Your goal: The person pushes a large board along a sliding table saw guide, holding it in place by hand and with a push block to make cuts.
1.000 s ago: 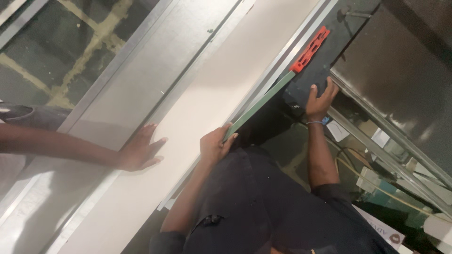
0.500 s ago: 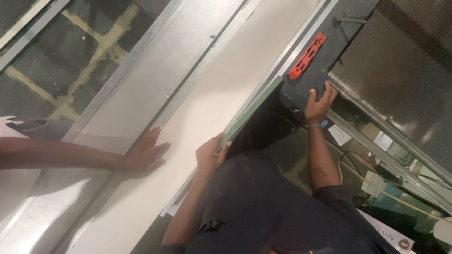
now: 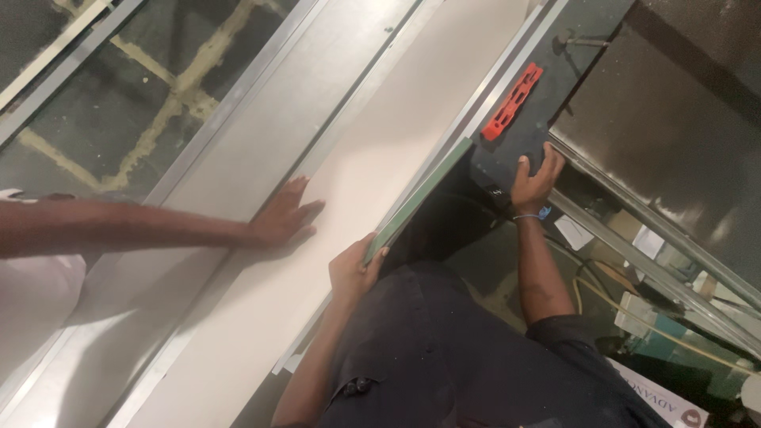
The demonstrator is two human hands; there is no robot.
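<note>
Board (image 3: 380,182), long and pale with a green edge, lies on the machine table, running from near-left to far-right | left hand (image 3: 354,271) grips its near edge | right hand (image 3: 533,184) rests, fingers bent, on dark panel (image 3: 507,162) by an orange tag (image 3: 513,101) | another person's hand (image 3: 284,222) lies flat, fingers spread.

A red rectangular label (image 3: 514,101) with cut-out slots lies slantwise on the dark machine housing (image 3: 555,87) at the upper right; a white card (image 3: 660,403) with dark print pokes in at the bottom right corner; small pale paper tags (image 3: 576,232) lie among the clutter by the metal rails on the right, too blurred to tell more.
</note>
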